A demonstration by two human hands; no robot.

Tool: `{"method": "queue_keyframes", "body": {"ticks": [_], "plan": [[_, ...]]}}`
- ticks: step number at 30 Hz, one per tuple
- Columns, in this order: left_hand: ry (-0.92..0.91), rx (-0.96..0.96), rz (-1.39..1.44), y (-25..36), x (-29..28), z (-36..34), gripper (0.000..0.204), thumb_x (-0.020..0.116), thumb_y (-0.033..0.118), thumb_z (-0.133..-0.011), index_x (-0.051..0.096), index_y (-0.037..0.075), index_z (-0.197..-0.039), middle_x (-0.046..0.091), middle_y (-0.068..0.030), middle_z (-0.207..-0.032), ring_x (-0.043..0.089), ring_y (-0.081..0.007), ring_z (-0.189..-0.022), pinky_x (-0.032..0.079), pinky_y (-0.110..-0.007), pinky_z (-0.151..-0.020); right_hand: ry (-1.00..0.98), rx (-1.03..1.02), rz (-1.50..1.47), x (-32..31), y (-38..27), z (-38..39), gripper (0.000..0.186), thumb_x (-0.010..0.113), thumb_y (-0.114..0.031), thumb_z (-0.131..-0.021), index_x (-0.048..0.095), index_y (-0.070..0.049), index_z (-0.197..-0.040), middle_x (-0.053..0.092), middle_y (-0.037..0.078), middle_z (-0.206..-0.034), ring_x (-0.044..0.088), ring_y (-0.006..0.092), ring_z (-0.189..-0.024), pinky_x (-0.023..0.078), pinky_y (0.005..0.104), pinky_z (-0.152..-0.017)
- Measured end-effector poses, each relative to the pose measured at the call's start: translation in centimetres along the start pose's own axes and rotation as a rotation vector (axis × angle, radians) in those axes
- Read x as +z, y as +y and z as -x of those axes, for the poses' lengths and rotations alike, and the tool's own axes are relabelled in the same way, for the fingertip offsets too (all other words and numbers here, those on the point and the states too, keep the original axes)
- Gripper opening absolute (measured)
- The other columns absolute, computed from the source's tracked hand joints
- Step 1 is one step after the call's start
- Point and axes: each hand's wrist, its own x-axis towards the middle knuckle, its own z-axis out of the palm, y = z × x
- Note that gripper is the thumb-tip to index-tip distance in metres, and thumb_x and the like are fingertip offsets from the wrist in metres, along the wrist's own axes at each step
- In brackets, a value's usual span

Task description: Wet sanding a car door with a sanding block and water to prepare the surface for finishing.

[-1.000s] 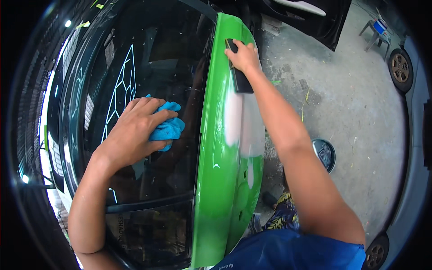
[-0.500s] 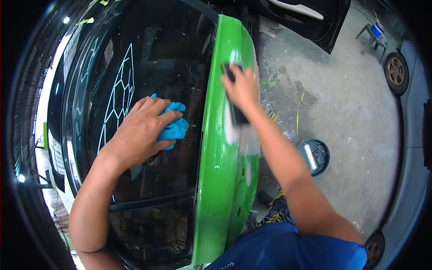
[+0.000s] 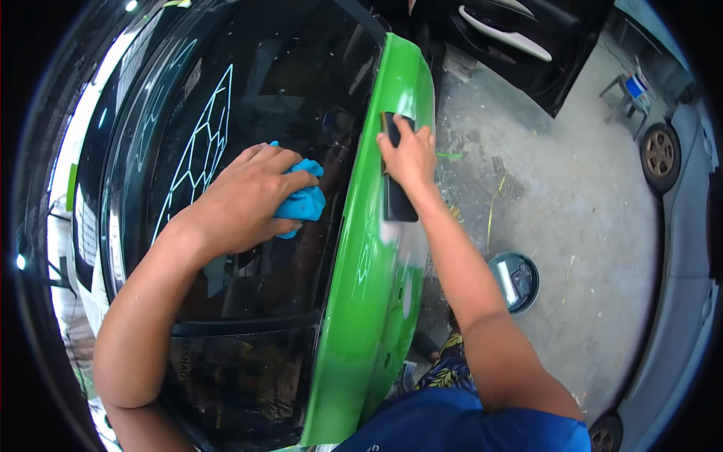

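My left hand [image 3: 252, 192] is closed around a crumpled blue cloth [image 3: 303, 197] and rests on the dark car window [image 3: 256, 279]. In my right hand [image 3: 410, 158] is a long black sanding block [image 3: 399, 200], pressed lengthwise against the green car door [image 3: 350, 339]. My fingers lie over the block's upper half; its lower end shows below my wrist. Beside and under that end, a pale whitish patch [image 3: 409, 245] marks the green paint. White line decals [image 3: 199, 162] run along the glass to the left of my left hand.
An opened black door [image 3: 520, 45] juts out at the top right. A round dark tub [image 3: 516, 282] of water stands on the concrete floor [image 3: 580, 226]. Farther right are a small stool [image 3: 629, 98] with a blue container and a grey car [image 3: 681, 248].
The view has shifted slightly. My right hand and the sanding block, blurred before, now show sharply, a little lower on the door. The left hand keeps its hold on the cloth.
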Motion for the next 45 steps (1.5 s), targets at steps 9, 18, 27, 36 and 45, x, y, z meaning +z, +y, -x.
{"method": "queue_keyframes", "body": {"ticks": [9,18,27,36,45], "plan": [[0.020,0.003,-0.025,0.0,0.1,0.0,0.056,0.089,0.018,-0.079,0.069,0.009,-0.131,0.061,-0.0137,-0.135,0.055,-0.0350,-0.130,0.040,-0.048,-0.118,0.118,-0.034,0.104,1.4,0.6,-4.0,0.060,0.074,-0.047,-0.089,0.066,-0.021,-0.143,0.056,0.033,-0.132,0.056,0.0496,-0.124,0.054,0.0580,-0.099],[0.095,0.052,-0.060,-0.3,0.3,0.2,0.050,0.087,0.018,-0.080,0.070,0.008,-0.127,0.064,-0.0115,-0.124,0.059,-0.0332,-0.124,0.041,-0.047,-0.118,-0.009,0.051,0.111,0.3,0.5,-5.6,0.062,0.072,-0.052,-0.091,0.065,-0.023,-0.145,0.057,0.030,-0.134,0.055,0.0486,-0.127,0.053,0.0557,-0.104],[-0.034,-0.022,-0.010,-0.7,0.8,-0.3,0.058,0.087,0.019,-0.079,0.069,0.008,-0.133,0.062,-0.0145,-0.135,0.055,-0.0348,-0.130,0.042,-0.047,-0.115,-0.008,-0.121,-0.039,-2.8,0.1,12.5,0.054,0.076,-0.038,-0.093,0.068,-0.012,-0.141,0.057,0.031,-0.123,0.058,0.0478,-0.116,0.050,0.0535,-0.102],[0.039,0.072,-0.047,0.2,-0.3,-3.5,0.054,0.083,0.022,-0.081,0.068,0.008,-0.131,0.064,-0.0138,-0.124,0.058,-0.0345,-0.126,0.042,-0.046,-0.114,0.139,-0.099,-0.009,-2.6,6.8,-3.3,0.056,0.071,-0.047,-0.095,0.069,-0.014,-0.140,0.063,0.030,-0.122,0.061,0.0466,-0.117,0.052,0.0515,-0.102],[-0.019,0.041,-0.023,-0.9,-0.4,-1.6,0.061,0.085,0.020,-0.080,0.065,0.010,-0.138,0.060,-0.0168,-0.137,0.055,-0.0395,-0.132,0.042,-0.047,-0.116,0.010,-0.056,-0.144,-4.0,2.2,10.5,0.055,0.073,-0.043,-0.095,0.067,-0.011,-0.140,0.060,0.027,-0.119,0.060,0.0461,-0.115,0.052,0.0523,-0.096]]}}
